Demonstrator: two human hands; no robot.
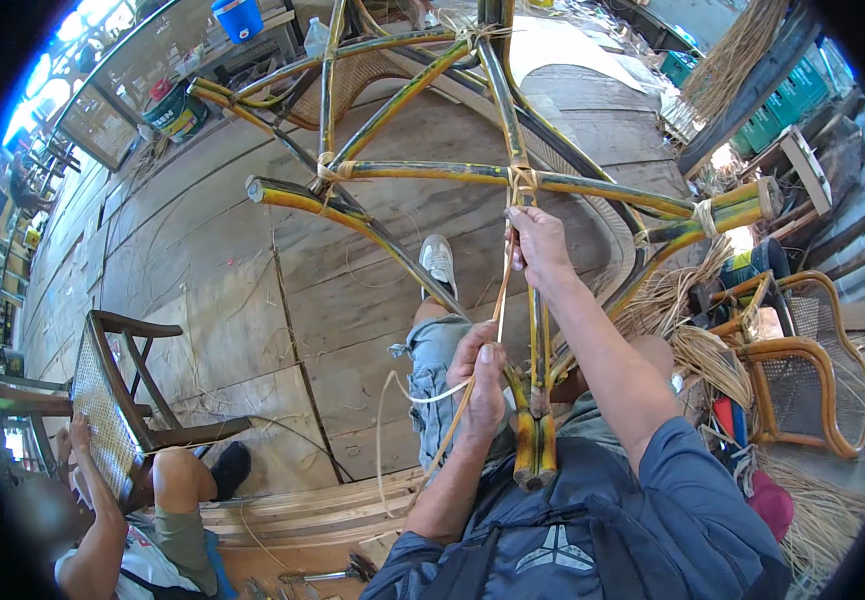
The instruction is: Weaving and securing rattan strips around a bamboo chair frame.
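Note:
A frame of green-and-brown rattan poles [423, 172] stands before me, its joints wrapped in pale cane strips. My right hand [541, 245] pinches a cane strip [501, 300] just below the wrapped joint [523, 180] where an upright meets the crossbar. Lower down, my left hand [480, 385] is closed round the same strip, which runs taut between the two hands. Its loose end curls out to the left of my left hand. Between my knees rest the sawn ends [535, 450] of the frame's near poles.
At lower left another person [103, 530] sits holding a dark chair with a woven panel [103, 400]. Cane bundles [688, 340] and a small rattan chair [803, 370] stand at right. Hand tools [328, 576] lie by the planks at my left. A bucket [175, 110] sits at far left.

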